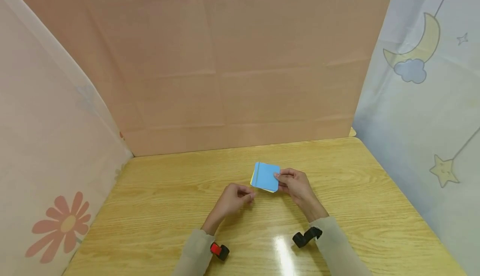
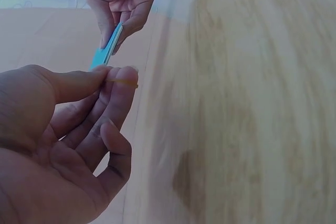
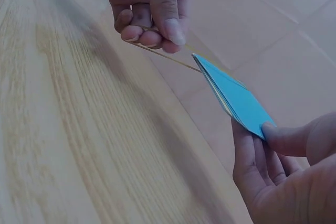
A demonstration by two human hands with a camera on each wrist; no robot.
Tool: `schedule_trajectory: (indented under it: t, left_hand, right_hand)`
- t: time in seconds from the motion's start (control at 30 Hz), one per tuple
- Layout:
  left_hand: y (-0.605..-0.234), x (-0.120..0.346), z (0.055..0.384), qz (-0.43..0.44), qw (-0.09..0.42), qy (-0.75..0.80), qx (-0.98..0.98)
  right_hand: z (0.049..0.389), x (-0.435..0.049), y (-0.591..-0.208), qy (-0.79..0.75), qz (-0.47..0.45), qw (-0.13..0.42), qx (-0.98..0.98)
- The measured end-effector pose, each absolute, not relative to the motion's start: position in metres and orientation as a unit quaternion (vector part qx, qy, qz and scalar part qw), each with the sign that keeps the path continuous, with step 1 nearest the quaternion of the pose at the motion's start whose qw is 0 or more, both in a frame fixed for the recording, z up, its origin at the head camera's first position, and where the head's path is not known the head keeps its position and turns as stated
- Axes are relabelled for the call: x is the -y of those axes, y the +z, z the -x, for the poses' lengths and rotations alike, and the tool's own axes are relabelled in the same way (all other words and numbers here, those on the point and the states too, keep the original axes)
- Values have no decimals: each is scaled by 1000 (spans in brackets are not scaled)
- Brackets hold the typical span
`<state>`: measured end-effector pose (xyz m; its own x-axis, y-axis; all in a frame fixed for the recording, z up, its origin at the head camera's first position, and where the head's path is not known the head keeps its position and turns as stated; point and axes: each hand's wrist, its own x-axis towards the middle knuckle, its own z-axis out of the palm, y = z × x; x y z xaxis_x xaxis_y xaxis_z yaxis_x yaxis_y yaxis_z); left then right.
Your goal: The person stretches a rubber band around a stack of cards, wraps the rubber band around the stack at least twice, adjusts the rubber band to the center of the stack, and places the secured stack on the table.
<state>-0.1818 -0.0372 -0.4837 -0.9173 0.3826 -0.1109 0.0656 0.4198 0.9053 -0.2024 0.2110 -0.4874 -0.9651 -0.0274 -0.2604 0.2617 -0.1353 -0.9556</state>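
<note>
A thin stack of square paper cards [image 1: 268, 177], blue on top with pale yellow edges showing beneath, is held above the wooden table. My right hand [image 1: 298, 187] grips its right side, thumb on the blue face and fingers underneath. To the lower left of the stack, my left hand [image 1: 233, 199] pinches a thin yellowish rubber band [image 3: 172, 60] between thumb and fingertips. In the right wrist view the band runs taut from those fingers to the stack. The left wrist view shows a short piece of it across the fingertips, with the stack edge-on behind.
The wood-grain table [image 1: 157, 226] spreads under both hands. An orange-pink cloth [image 1: 232, 67] hangs along its far edge. Printed cloths stand at the sides, with a flower [image 1: 67, 224] on the left one and a moon [image 1: 427, 38] on the right one. Dark straps [image 1: 307, 236] sit at the wrists.
</note>
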Motion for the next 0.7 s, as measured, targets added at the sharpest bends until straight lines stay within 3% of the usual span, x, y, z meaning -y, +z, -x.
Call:
schedule_trajectory:
  t: [0.23, 0.7]
  left_hand:
    - [-487, 37, 177, -128, 175, 539, -814]
    - [-496, 34, 178, -140, 170, 603, -767]
  right_hand:
    - [204, -212, -489, -745, -101, 92, -653]
    - [205, -217, -484, -755, -104, 86, -642]
